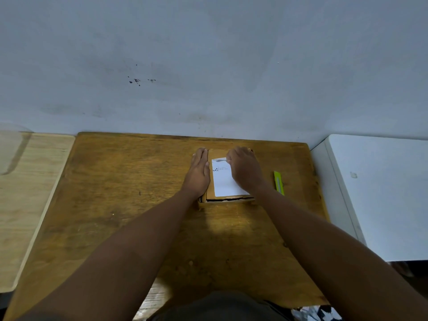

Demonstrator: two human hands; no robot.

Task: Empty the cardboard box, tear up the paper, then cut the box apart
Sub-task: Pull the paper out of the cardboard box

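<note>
A small flat cardboard box (209, 192) lies on the brown wooden table (120, 195), near its far edge. A white label (222, 185) covers most of the box's top. My left hand (198, 173) lies flat with straight fingers against the box's left side. My right hand (244, 169) rests on the box's right part, its fingertips pinched at the label's far edge; whether it holds the label I cannot tell. The box's near flap gapes slightly, and its contents are hidden.
A yellow-green utility knife (278, 183) lies on the table just right of the box. A grey wall (208, 66) stands right behind the table. A paler wooden table (25, 181) adjoins on the left, a white cabinet (379, 195) on the right.
</note>
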